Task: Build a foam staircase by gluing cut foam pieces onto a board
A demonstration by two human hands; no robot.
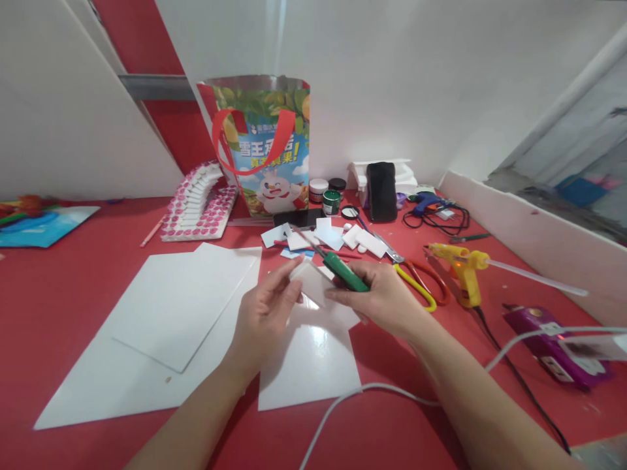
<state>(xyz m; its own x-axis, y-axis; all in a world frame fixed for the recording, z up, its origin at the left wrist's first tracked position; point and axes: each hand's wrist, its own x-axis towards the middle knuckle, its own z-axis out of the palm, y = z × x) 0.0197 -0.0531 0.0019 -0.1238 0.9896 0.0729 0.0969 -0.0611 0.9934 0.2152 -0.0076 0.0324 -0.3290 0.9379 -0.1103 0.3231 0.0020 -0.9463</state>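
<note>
My left hand (272, 303) pinches the left edge of a small white board piece (312, 282) between thumb and fingers. In my right hand (377, 294) is a green-handled tool (345, 271); its thin metal end points up and left over the piece. Whether that end is a blade or a plain shaft, I cannot tell. The right fingers also come close to the piece's right edge. Below both hands lies a glossy white sheet (308, 372). Several small white and pale blue cut pieces (333, 236) are scattered just beyond.
Large white boards (161, 313) overlap on the left of the red table (392, 424). To the right are scissors (416, 284), a yellow glue gun (463, 264) and a purple power strip (553, 346). A white cable (382, 386) crosses in front. Behind stand a printed bag (274, 156) and a phone (381, 192).
</note>
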